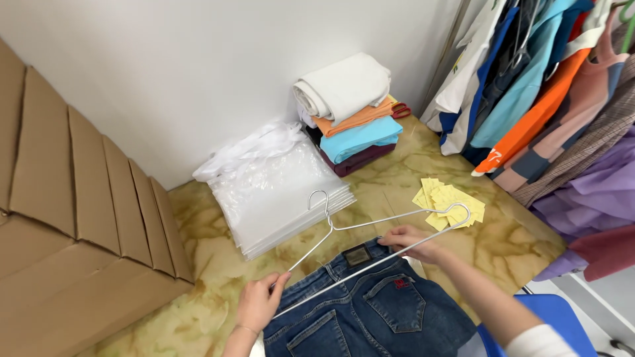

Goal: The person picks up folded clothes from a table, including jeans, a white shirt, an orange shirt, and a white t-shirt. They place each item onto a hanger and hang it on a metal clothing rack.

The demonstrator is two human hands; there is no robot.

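Left hand (259,301) grips wire hanger (370,241) at lower-left end; right hand (411,241) grasps its bottom bar, frame centre. Hanger above blue jeans (370,311), bottom centre on worktop (516,241). Clear bags (278,192) behind.

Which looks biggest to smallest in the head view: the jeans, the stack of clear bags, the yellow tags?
1. Jeans, though nearest the camera.
2. Stack of clear bags, nearly as large.
3. Yellow tags, clearly smallest.

Marbled table (516,244) under jeans (370,311), bags (278,192)
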